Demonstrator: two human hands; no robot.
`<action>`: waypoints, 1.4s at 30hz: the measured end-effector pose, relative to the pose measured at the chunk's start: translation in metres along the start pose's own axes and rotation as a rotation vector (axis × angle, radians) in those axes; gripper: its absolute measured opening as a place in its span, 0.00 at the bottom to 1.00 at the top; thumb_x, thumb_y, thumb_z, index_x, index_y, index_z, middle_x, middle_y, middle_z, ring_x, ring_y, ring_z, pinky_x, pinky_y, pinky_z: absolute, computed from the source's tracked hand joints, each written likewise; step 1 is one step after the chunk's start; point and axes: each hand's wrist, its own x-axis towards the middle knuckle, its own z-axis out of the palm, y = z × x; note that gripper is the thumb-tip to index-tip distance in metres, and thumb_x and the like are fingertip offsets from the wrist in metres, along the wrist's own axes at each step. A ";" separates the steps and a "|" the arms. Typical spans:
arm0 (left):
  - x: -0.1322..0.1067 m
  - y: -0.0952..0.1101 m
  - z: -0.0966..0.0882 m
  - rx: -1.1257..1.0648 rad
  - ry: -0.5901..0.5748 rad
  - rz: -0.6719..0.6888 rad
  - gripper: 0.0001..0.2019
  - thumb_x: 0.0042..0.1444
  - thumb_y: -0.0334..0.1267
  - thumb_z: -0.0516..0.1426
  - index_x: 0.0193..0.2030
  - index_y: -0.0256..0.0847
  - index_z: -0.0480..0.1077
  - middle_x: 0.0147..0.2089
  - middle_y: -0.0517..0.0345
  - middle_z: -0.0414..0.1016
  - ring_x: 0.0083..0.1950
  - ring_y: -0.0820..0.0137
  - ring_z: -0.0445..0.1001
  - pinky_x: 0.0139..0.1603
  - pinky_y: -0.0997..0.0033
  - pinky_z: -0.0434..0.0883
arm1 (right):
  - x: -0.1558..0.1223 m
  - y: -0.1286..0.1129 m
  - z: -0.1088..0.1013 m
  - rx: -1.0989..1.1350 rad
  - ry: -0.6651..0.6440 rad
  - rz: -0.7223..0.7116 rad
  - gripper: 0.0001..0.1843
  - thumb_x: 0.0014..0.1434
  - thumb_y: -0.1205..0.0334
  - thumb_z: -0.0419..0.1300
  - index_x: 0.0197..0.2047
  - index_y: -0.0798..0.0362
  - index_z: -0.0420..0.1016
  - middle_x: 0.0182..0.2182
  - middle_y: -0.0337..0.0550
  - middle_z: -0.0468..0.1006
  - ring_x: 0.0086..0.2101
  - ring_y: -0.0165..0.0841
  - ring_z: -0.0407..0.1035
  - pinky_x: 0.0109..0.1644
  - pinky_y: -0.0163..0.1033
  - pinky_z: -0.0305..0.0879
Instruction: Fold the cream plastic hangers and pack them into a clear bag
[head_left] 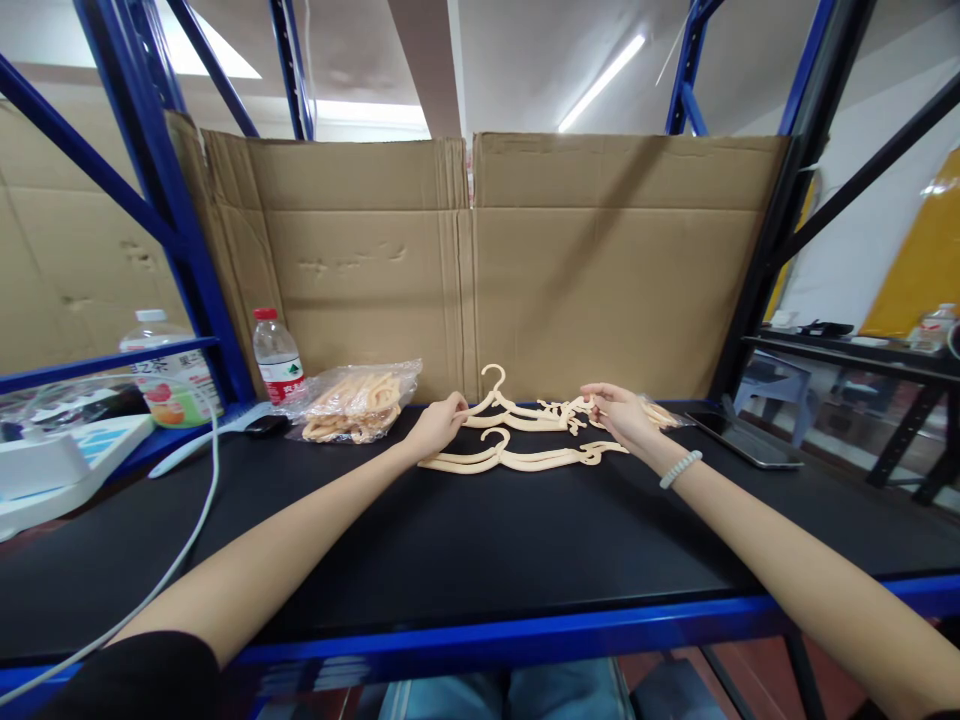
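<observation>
Both of my arms reach out over a black shelf top [465,550]. My left hand [439,424] pinches the left end of a cream plastic hanger [517,412] held just above the surface. My right hand [616,412] grips the same hanger's right end, fingers closed; a white bead bracelet sits on that wrist. A second cream hanger [525,458] lies flat on the shelf right in front of the held one. More hangers [660,412] lie behind my right hand.
A clear bag of cream hangers [356,402] lies at the back left, beside a red-capped water bottle [277,358]. A white cable [191,530] trails across the left. A dark tablet [739,438] lies at right. Cardboard sheets [480,260] wall the back; blue uprights flank it.
</observation>
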 end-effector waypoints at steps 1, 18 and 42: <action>0.000 0.003 -0.003 -0.012 0.022 -0.011 0.03 0.58 0.33 0.50 0.37 0.40 0.63 0.34 0.54 0.74 0.37 0.64 0.74 0.38 0.68 0.67 | -0.001 -0.002 0.001 0.008 -0.013 0.007 0.15 0.42 0.61 0.60 0.36 0.55 0.73 0.29 0.41 0.71 0.24 0.25 0.61 0.26 0.33 0.59; -0.072 0.037 -0.026 -0.292 0.061 0.001 0.09 0.58 0.39 0.50 0.42 0.40 0.68 0.41 0.54 0.74 0.42 0.65 0.74 0.45 0.67 0.71 | -0.042 -0.027 0.024 -0.061 -0.092 -0.034 0.21 0.50 0.43 0.61 0.35 0.53 0.77 0.30 0.41 0.71 0.26 0.27 0.58 0.29 0.33 0.58; -0.080 0.042 -0.025 -0.305 0.005 -0.065 0.08 0.57 0.40 0.50 0.38 0.39 0.65 0.35 0.56 0.70 0.37 0.66 0.70 0.40 0.67 0.67 | -0.050 -0.033 0.011 0.226 -0.456 0.531 0.16 0.44 0.61 0.72 0.30 0.56 0.69 0.32 0.44 0.76 0.37 0.34 0.73 0.44 0.39 0.71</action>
